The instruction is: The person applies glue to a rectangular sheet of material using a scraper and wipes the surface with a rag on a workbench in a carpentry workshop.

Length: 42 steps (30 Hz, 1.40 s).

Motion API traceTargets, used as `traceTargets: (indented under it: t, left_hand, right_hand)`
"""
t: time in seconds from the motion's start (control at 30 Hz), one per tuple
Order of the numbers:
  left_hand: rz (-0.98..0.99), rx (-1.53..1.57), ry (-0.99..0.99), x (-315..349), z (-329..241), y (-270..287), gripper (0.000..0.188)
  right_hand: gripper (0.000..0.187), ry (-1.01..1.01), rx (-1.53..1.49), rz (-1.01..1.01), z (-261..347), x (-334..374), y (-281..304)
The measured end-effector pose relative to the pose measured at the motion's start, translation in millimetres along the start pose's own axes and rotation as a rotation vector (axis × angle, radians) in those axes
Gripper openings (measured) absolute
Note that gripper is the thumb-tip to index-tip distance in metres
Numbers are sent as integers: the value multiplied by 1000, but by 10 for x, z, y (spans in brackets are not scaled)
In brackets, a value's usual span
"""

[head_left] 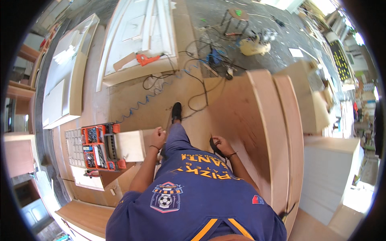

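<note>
My left hand [158,137] hangs beside my left thigh with its fingers curled in, and no held thing shows in it. To its left are a pale wooden box [131,146] and an orange and black tool organizer [97,148] full of small hardware. On my other side, my right hand [220,144] is closed near my hip. A thin dark tip shows by its fingers, too small to name. Something black lies just below that hand, partly hidden by it. Close by on the right stand large upright brown wood panels [251,116].
Ahead, a white panel assembly [138,38] bears an orange power tool [146,59]. Black cables and a blue coiled air hose [138,105] cross the floor near my black shoe [176,111]. Farther off are a stool [238,15] and a cream-coloured tank [254,47]. White cabinets [327,176] stand right.
</note>
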<state>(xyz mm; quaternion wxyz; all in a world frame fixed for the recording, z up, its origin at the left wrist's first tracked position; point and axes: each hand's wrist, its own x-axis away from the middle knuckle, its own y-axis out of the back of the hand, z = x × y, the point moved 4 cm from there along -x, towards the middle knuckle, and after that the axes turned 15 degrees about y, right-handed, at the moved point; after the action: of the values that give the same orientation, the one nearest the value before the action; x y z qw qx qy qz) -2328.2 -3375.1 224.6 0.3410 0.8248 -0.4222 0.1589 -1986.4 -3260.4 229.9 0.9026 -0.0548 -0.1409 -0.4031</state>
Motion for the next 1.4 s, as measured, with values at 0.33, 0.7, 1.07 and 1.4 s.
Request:
traceTargets:
  t: [0.33, 0.7, 1.07, 1.4]
  left_hand:
    - [-54, 36, 378, -1216, 384, 796, 42]
    - [-2, 150, 333, -2138, -136, 551, 34]
    - [353, -706, 300, -4353, -1112, 218, 33]
    - [278, -993, -474, -5465, -4117, -678, 33]
  right_hand:
    - [49, -114, 327, 246, 1257, -2387, -329]
    - [44, -141, 1010, 430, 1227, -4004, 536]
    - [34, -473, 663, 1, 717, -4382, 2446]
    - [35, -459, 430, -494, 696, -4367, 3125]
